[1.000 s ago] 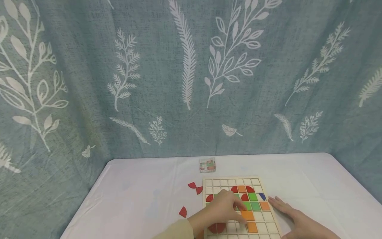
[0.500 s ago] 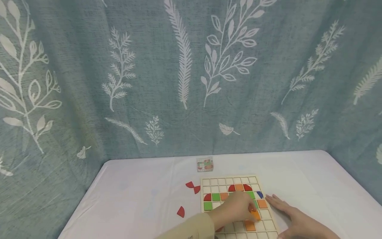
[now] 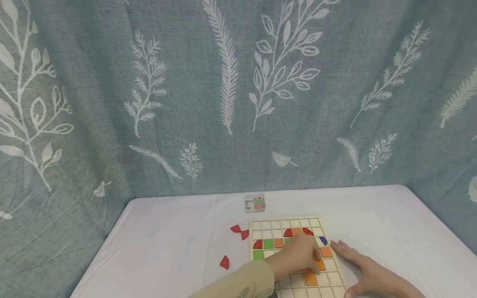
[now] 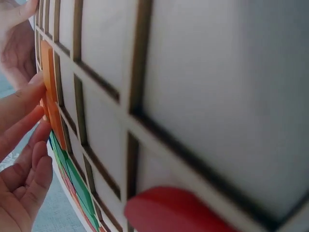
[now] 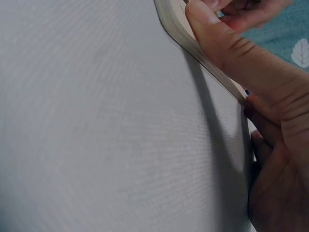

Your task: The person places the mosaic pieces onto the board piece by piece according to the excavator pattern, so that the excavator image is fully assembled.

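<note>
A pale wooden grid board (image 3: 276, 224) lies on the white-covered table with coloured tiles in its cells. My left hand (image 3: 298, 254) reaches over it and pinches an orange square tile (image 3: 321, 265) at a cell right of the middle. Just nearer to me is another orange square (image 3: 310, 278). In the left wrist view, the fingers (image 4: 29, 99) meet the edge of the orange tiles (image 4: 48, 67), close over the grid. My right hand (image 3: 372, 273) rests along the board's right edge, fingers extended; the right wrist view shows its thumb (image 5: 227, 43) on the wooden rim (image 5: 176, 29).
Loose red quarter-circle pieces (image 3: 225, 262) lie left of the board. Behind it stands a small clear box (image 3: 255, 203) with coloured pieces. A dark blue piece (image 3: 323, 240) sits near the board's right edge. A patterned curtain (image 3: 201, 103) hangs behind the table.
My left hand has moved right across the board with the orange tile, from above the other orange square to a cell further right. The right hand stays at the board's edge.
</note>
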`<action>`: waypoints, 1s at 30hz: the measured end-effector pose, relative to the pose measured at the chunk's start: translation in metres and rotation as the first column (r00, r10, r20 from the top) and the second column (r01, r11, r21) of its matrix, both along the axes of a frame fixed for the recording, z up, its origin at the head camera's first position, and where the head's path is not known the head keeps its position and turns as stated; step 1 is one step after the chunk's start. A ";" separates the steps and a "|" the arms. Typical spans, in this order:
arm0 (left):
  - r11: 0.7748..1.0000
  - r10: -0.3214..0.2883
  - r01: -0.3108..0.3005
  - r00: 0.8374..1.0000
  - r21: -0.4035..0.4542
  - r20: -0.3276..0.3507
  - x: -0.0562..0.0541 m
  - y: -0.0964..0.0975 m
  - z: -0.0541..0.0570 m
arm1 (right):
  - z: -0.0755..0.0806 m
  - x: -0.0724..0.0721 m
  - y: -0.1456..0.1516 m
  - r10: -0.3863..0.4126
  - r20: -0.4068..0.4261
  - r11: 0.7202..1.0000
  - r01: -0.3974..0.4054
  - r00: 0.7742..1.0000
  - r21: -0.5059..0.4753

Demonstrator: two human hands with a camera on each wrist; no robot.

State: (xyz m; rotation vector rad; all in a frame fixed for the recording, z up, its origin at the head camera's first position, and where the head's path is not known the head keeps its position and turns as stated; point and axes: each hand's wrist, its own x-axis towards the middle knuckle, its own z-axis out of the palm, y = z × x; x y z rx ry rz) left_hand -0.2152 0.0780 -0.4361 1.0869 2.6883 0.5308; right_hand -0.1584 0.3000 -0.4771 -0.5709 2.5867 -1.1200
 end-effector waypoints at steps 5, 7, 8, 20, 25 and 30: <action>1.000 0.008 -0.007 0.998 -0.006 0.057 0.000 -0.002 0.001 | 0.002 -0.001 -0.001 0.004 0.006 0.999 -0.003 1.000 -0.034; 1.000 -0.006 0.004 0.992 0.014 0.128 -0.001 -0.005 0.002 | 0.003 -0.001 -0.001 0.006 0.001 0.999 -0.006 1.000 -0.037; 0.999 -0.013 0.005 0.983 0.044 0.183 -0.002 -0.008 0.002 | 0.003 -0.001 -0.001 0.010 0.004 0.999 -0.010 1.000 -0.039; 0.930 -0.143 -0.076 0.826 0.360 0.545 -0.031 -0.083 0.017 | 0.002 0.000 0.001 -0.017 0.157 0.999 0.022 0.987 -0.032; 0.884 -0.081 -0.210 0.811 0.418 0.579 -0.028 -0.122 0.019 | 0.003 0.000 0.001 -0.022 0.169 0.999 0.030 0.985 -0.043; 0.863 -0.027 -0.269 0.820 0.427 0.572 -0.019 -0.153 0.015 | 0.004 -0.002 -0.005 -0.094 0.255 0.995 0.101 0.962 -0.012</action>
